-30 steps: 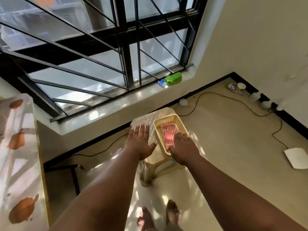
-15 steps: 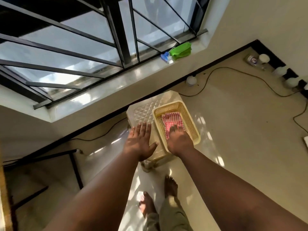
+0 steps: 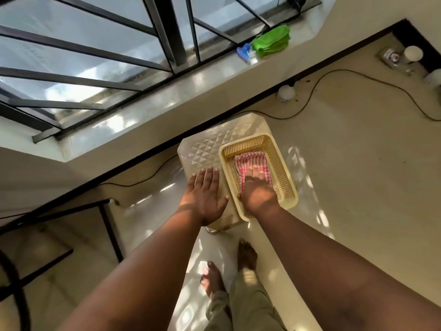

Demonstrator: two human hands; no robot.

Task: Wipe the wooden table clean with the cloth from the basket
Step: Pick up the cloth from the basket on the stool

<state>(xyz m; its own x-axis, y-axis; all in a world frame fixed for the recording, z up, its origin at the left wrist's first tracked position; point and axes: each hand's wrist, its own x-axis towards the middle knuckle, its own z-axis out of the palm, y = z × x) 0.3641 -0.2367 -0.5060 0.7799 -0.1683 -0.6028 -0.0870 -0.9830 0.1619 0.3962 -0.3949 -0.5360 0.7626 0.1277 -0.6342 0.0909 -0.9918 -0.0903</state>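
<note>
A tiled floor (image 3: 358,163) is seen from above, with a barred window (image 3: 107,56) and its pale sill (image 3: 167,96) running along the far side. On the sill, far right, a folded green cloth (image 3: 272,41) is seen. A dark cable (image 3: 334,84) is trailed across the floor. No wooden table can be made out with certainty.

Near the centre, a cream plastic stool (image 3: 205,151) is placed, serving as the counter. On its right part a yellow perforated basket (image 3: 284,168) is set, its long axis running from near to far and tilted slightly leftward at the far end.

Inside the basket a red-and-white checked cloth (image 3: 250,161) is laid, its long axis matching the basket's. Its near part is covered by the right hand (image 3: 257,194), whose fingers (image 3: 259,177) are spread over the fabric pointing far; whether they are curled into it cannot be told. The rest of the cloth lies just beyond those fingers, so the right hand is judged much the nearer for lifting it.

The left hand (image 3: 205,197) is held flat on the stool just left of the basket, fingers straight and together.

2 bare feet (image 3: 226,268) are seen on the floor below.
</note>
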